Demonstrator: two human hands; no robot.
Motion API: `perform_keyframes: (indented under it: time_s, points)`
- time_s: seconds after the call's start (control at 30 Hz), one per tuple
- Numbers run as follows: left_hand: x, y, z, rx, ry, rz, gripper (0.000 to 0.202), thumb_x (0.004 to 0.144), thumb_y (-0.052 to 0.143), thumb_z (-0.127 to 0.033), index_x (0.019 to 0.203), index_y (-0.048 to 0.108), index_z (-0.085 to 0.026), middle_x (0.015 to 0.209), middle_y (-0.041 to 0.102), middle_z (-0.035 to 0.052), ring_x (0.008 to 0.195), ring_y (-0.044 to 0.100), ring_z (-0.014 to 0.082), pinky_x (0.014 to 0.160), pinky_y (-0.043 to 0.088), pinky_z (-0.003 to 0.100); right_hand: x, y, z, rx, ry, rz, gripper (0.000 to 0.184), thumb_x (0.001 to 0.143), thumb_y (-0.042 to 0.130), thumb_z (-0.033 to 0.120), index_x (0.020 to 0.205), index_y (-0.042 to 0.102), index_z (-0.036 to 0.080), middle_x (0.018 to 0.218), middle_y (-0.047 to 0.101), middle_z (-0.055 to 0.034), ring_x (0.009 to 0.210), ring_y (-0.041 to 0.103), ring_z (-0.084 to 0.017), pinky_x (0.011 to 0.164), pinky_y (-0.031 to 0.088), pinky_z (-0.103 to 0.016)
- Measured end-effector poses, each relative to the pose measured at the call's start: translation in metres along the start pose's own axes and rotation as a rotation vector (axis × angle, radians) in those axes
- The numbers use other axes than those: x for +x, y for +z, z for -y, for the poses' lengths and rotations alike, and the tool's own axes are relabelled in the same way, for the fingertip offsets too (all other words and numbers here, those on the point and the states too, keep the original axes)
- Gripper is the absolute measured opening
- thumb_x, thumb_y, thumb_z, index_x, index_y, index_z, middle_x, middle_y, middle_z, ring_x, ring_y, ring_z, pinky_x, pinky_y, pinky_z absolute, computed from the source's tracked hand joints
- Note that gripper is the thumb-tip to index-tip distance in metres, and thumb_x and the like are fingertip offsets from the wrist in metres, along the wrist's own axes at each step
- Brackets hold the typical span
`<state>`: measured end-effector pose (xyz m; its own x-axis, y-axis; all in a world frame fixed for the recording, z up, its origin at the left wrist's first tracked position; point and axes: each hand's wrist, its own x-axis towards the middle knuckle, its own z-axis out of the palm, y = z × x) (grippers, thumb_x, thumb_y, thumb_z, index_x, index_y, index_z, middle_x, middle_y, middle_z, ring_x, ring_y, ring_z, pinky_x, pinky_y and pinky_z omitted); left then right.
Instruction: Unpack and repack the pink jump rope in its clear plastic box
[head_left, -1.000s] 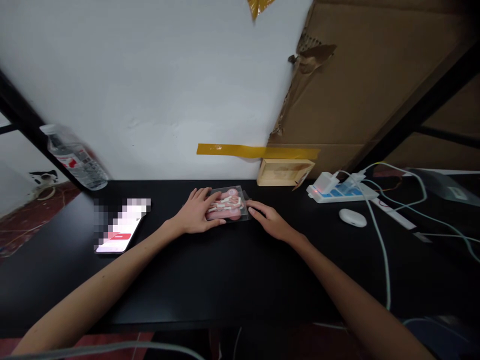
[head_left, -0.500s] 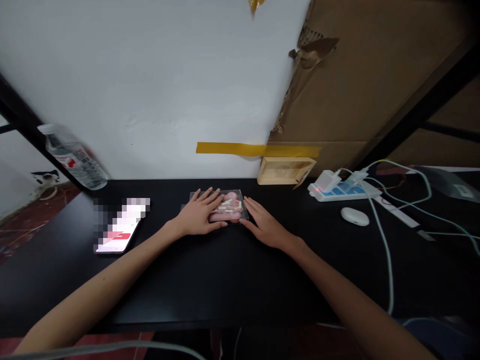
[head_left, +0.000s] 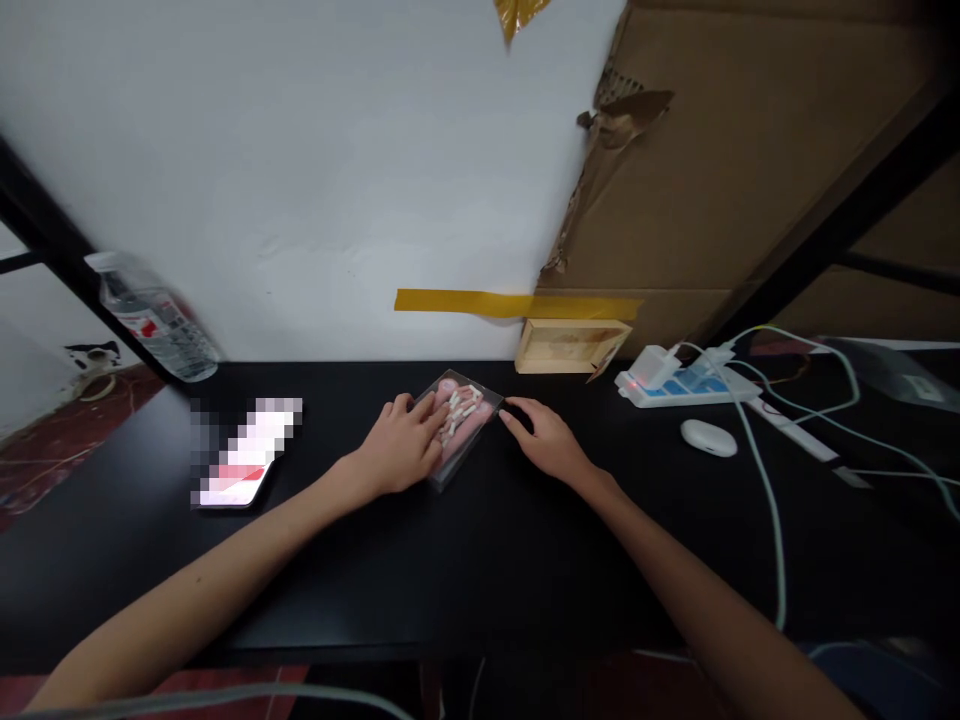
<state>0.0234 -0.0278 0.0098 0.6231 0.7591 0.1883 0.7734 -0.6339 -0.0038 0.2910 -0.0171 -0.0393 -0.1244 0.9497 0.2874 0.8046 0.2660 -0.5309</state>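
Observation:
A clear, flat plastic box [head_left: 479,421] holding pink pieces and small white-and-pink sticks lies slantwise on the black tabletop, one corner toward the wall. My left hand [head_left: 401,445] covers its left side, fingers bent over the edge and onto the top, so that part of the box is hidden. At the right corner, the thumb and forefinger of my right hand [head_left: 546,440] come close together around the corner. The other fingers of that hand are partly out of sight.
Left of my hands lies a lit phone [head_left: 244,460], partly blurred out. A water bottle [head_left: 161,325] leans by the wall. To the right are a shallow wooden box [head_left: 562,345], a power strip [head_left: 686,385] with plugs and cables, and a white earbud case [head_left: 709,438].
The clear box has turned from lying straight to slanting. My left hand's spread fingers have bent over its side, and my right fingertips have moved up to its right corner.

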Motion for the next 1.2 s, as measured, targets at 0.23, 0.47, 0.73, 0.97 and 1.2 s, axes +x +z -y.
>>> perform_keyframes:
  time_s: [0.23, 0.47, 0.73, 0.97, 1.2]
  points:
    - [-0.001, -0.005, -0.022, -0.064, 0.069, -0.039, 0.042, 0.100, 0.034, -0.031, 0.126, 0.061, -0.014, 0.130, 0.061, 0.0172, 0.116, 0.056, 0.0326, 0.099, 0.042, 0.051, -0.008, 0.005, 0.008, 0.087, -0.215, 0.182, 0.077, 0.098, 0.037, 0.065, 0.160, 0.023, 0.021, 0.162, 0.033, -0.0132, 0.148, 0.033, -0.031, 0.121, 0.028, -0.056]
    - [0.009, 0.020, 0.039, -0.291, 0.055, -0.151, 0.050, 0.102, 0.031, -0.035, 0.147, 0.043, -0.017, 0.151, 0.047, 0.0142, 0.138, 0.045, 0.0274, 0.112, 0.038, 0.048, 0.005, 0.001, -0.020, 0.029, -0.138, 0.159, 0.062, 0.103, 0.028, 0.058, 0.156, 0.034, 0.027, 0.158, 0.042, -0.0071, 0.149, 0.033, -0.030, 0.122, 0.026, -0.058]
    - [0.001, 0.051, 0.056, -0.146, 0.083, 0.082, 0.075, 0.103, 0.017, -0.061, 0.159, 0.020, -0.011, 0.163, 0.022, 0.0164, 0.153, 0.014, 0.0307, 0.122, 0.014, 0.051, 0.001, -0.005, -0.028, -0.150, -0.253, 0.261, 0.061, 0.102, 0.034, 0.050, 0.157, 0.031, 0.025, 0.162, 0.033, -0.0079, 0.151, 0.025, -0.033, 0.121, 0.025, -0.060]
    - [0.001, 0.051, 0.056, -0.125, 0.083, 0.080, 0.076, 0.102, 0.012, -0.063, 0.159, 0.018, -0.013, 0.164, 0.022, 0.0141, 0.153, 0.015, 0.0287, 0.122, 0.012, 0.047, -0.004, -0.001, -0.022, -0.248, -0.268, 0.280, 0.066, 0.100, 0.038, 0.050, 0.158, 0.029, 0.021, 0.164, 0.028, -0.0114, 0.152, 0.020, -0.035, 0.122, 0.022, -0.059]
    - [0.001, 0.051, 0.056, -0.124, 0.071, 0.096, 0.074, 0.103, 0.009, -0.060, 0.159, 0.021, -0.013, 0.164, 0.022, 0.0128, 0.153, 0.014, 0.0280, 0.122, 0.011, 0.046, 0.001, -0.009, -0.022, -0.246, -0.231, 0.331, 0.070, 0.101, 0.028, 0.058, 0.159, 0.027, 0.019, 0.165, 0.025, -0.0116, 0.152, 0.018, -0.034, 0.123, 0.021, -0.056]
